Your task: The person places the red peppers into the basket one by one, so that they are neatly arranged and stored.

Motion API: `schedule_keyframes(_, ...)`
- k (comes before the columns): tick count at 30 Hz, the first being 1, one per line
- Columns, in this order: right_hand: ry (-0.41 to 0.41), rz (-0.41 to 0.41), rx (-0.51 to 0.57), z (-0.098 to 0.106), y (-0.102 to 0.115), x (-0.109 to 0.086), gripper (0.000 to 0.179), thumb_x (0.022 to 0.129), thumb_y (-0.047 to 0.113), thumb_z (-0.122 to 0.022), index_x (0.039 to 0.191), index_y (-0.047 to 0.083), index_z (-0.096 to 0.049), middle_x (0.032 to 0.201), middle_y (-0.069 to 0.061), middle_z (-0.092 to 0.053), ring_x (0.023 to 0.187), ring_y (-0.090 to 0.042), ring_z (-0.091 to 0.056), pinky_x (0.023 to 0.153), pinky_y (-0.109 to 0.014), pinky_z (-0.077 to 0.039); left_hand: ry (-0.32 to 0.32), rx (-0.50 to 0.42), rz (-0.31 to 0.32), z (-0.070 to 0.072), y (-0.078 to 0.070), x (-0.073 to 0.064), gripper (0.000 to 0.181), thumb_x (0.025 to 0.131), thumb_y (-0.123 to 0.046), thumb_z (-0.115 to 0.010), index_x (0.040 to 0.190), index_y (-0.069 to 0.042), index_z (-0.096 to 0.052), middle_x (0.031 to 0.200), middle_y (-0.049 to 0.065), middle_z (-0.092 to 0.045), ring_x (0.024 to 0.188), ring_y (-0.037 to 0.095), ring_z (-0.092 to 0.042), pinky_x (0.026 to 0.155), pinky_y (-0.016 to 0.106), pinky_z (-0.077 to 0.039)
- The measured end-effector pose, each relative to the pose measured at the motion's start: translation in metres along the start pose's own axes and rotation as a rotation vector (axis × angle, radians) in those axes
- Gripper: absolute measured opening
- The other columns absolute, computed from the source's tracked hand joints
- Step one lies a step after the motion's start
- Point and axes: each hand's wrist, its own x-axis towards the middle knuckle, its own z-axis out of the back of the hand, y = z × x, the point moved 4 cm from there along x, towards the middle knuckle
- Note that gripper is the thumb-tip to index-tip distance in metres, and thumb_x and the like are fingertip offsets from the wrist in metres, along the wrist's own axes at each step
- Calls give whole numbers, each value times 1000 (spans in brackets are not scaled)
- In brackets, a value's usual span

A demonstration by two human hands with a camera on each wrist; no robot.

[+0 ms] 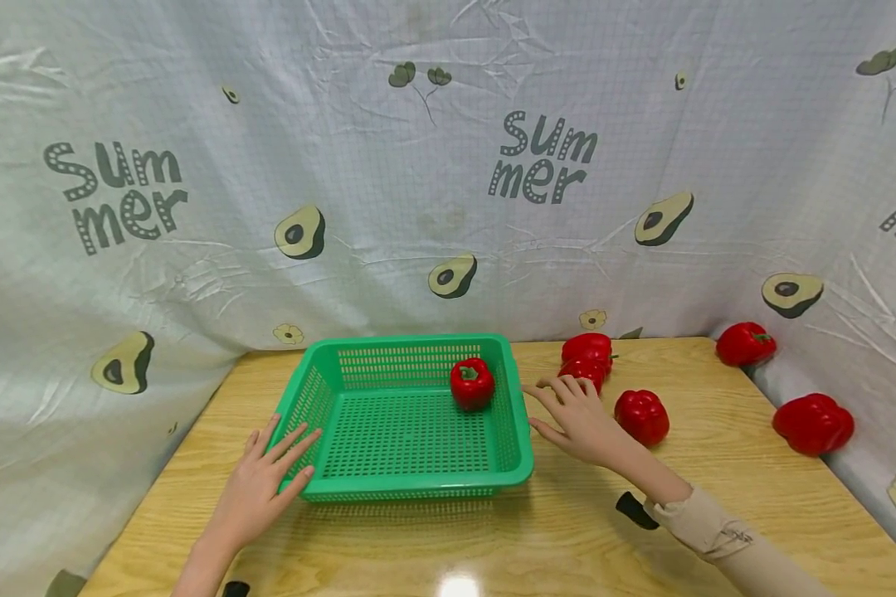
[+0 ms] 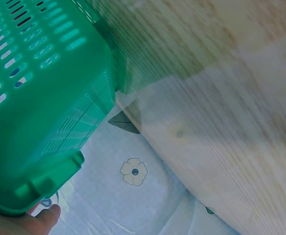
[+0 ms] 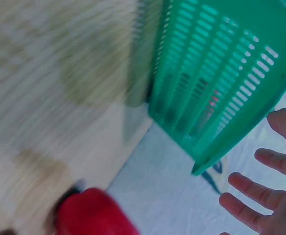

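Observation:
A green plastic basket (image 1: 411, 487) with slotted walls stands on the table, holding one red bell pepper (image 1: 472, 383) near its back right corner. My left hand (image 1: 257, 489) is at the basket's left rim, its spread fingers reaching over the front left corner. The left wrist view catches only a bit of that hand's fingers (image 2: 46, 219) by the rim. My right hand (image 1: 578, 420) is beside the basket's right wall with its fingers apart and nothing in them. In the right wrist view, its fingers (image 3: 253, 193) are spread near the basket's rim.
Right of the basket, two red bell peppers (image 1: 586, 348) sit close together behind my right hand, and another pepper (image 1: 642, 417) lies beside that wrist. Farther right are a pepper (image 1: 745, 343) and another (image 1: 814, 424) along the table edge. A printed cloth (image 1: 373, 166) hangs behind the wooden table (image 1: 567, 539).

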Motion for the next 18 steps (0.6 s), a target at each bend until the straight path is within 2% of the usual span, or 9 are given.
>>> schedule_keyframes(9, 16, -62, -45, 5, -22, -26, 48, 80, 31, -64, 123, 15, -52, 112, -6, -52, 102, -25, -47, 85, -52, -38, -14, -3, -3, 1, 1, -1, 45, 86, -28, -56, 129, -19, -49, 130, 14, -50, 134, 39, -21, 106, 58, -18)
schedule_keyframes(14, 25, -116, -72, 7, -33, -37, 48, 78, 30, -67, 121, 15, -53, 111, -8, -54, 102, -28, -48, 85, -50, -36, -10, -6, -4, 0, 1, 0, 44, 87, -29, -55, 129, -18, -49, 131, 14, -49, 134, 40, -21, 106, 57, -18)
schedule_keyframes(18, -3, -121, -95, 8, -41, -47, 51, 74, 28, -69, 120, 14, -53, 108, -10, -55, 100, -31, -48, 82, -50, -36, 0, -16, -1, 0, 0, 0, 44, 87, -29, -55, 129, -18, -49, 131, 14, -49, 134, 40, -20, 106, 58, -17)
